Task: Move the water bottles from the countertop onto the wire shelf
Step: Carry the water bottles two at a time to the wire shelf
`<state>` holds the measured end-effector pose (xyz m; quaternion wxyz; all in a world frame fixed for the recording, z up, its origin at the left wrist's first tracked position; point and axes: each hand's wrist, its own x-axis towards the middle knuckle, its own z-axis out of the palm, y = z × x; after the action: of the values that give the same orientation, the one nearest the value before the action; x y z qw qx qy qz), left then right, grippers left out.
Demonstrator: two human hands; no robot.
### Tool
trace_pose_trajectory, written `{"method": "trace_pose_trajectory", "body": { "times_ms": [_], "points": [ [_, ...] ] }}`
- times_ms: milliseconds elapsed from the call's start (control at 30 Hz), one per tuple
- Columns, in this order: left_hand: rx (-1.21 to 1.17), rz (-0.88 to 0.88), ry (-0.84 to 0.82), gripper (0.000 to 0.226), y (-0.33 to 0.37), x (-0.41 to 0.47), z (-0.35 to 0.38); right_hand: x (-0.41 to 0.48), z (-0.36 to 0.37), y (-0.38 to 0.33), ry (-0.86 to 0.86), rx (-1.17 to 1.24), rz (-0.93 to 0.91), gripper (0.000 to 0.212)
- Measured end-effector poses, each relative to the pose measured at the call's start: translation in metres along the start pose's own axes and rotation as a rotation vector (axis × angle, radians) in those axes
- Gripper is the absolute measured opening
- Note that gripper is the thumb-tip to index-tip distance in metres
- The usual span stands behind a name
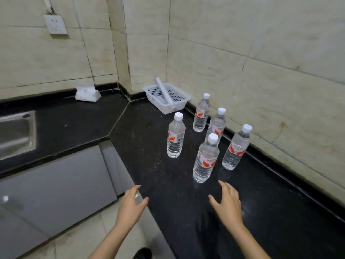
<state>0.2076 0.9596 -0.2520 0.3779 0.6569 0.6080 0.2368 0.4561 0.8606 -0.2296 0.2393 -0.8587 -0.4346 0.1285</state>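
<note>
Left hand (130, 204) and right hand (226, 204) empty, fingers spread, I'm reaching for the near bottle (205, 159); next I'd grip it.

There is only one view, from the person's head. It looks forward and steeply down on the corner of the black countertop (149, 165), where two tiled walls (242, 43) meet. The left hand (130, 204) and right hand (228, 204) show at the bottom edge, nearest to the camera; the water bottles (205, 157) stand just beyond.
</note>
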Motion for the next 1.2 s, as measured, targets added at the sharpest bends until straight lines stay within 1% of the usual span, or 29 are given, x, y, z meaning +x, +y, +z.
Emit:
{"method": "trace_pose_trajectory", "body": {
  "times_ms": [200,367,400,500,567,667,733,800,933,1033,1100,1200],
  "points": [
    [-0.030,0.069,-0.144,0.056,0.022,0.097,0.003,0.052,0.003,-0.033,0.122,0.167,0.161,0.088],
    [-0.083,0.149,-0.234,0.074,0.049,0.169,0.000,0.091,0.017,-0.060,0.236,0.412,0.284,0.106],
    [-0.097,0.176,-0.250,0.080,0.054,0.183,0.003,0.098,0.021,-0.064,0.275,0.467,0.316,0.105],
    [-0.132,0.252,-0.318,0.096,0.072,0.212,0.016,0.109,0.027,-0.077,0.385,0.609,0.362,0.092],
    [-0.192,0.268,-0.390,0.105,0.083,0.227,0.029,0.114,0.032,-0.079,0.396,0.663,0.411,0.081],
    [-0.324,0.282,-0.480,0.110,0.099,0.240,0.046,0.115,0.038,-0.074,0.387,0.655,0.493,0.071],
    [-0.405,0.265,-0.501,0.108,0.109,0.246,0.053,0.115,0.039,-0.073,0.402,0.634,0.535,0.070],
    [-0.444,0.246,-0.500,0.102,0.115,0.249,0.057,0.112,0.040,-0.076,0.419,0.628,0.567,0.065],
    [-0.403,0.239,-0.421,0.078,0.118,0.249,0.061,0.100,0.045,-0.083,0.498,0.632,0.605,0.068],
    [-0.396,0.225,-0.385,0.071,0.120,0.241,0.062,0.087,0.049,-0.081,0.541,0.648,0.642,0.066],
    [-0.410,0.229,-0.401,0.066,0.120,0.236,0.062,0.082,0.048,-0.083,0.563,0.651,0.660,0.064],
    [-0.427,0.229,-0.467,0.054,0.123,0.221,0.061,0.076,0.044,-0.086,0.596,0.663,0.687,0.064]
  ]
}}
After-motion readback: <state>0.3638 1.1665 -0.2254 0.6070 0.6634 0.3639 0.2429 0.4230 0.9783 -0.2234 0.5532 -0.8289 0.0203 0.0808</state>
